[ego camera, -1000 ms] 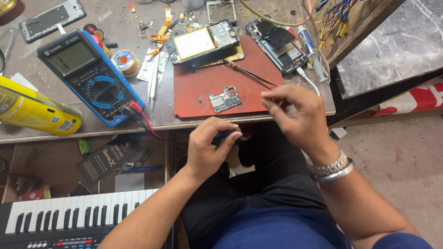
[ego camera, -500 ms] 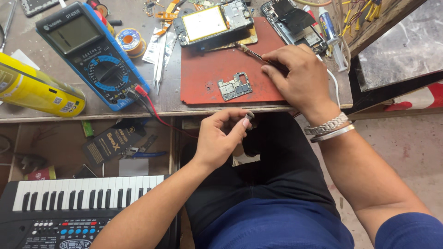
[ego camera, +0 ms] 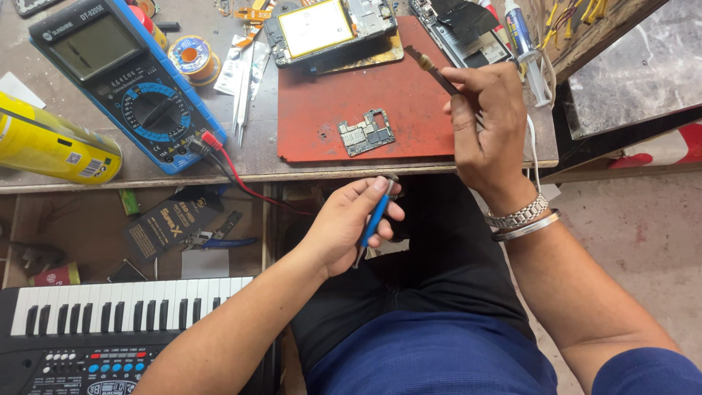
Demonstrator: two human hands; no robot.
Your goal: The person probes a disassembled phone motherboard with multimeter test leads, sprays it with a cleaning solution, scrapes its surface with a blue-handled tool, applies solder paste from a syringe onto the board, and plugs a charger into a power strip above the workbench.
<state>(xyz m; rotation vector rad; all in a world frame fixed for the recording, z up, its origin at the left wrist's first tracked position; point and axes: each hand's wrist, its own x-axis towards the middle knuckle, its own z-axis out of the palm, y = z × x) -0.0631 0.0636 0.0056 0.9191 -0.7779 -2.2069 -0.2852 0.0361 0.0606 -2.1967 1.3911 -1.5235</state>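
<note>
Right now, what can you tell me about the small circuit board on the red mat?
The circuit board is small, irregular in outline and notched, with grey metal shields and dark chips on its face. It lies flat near the front edge of the red mat, slightly turned, bare of any housing. Nothing touches it; the right hand is beside it, apart.

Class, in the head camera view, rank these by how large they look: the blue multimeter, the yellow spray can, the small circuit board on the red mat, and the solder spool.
1. Blue multimeter
2. Yellow spray can, partly cut off by the frame edge
3. Small circuit board
4. Solder spool, close to the board, so unsure
</note>
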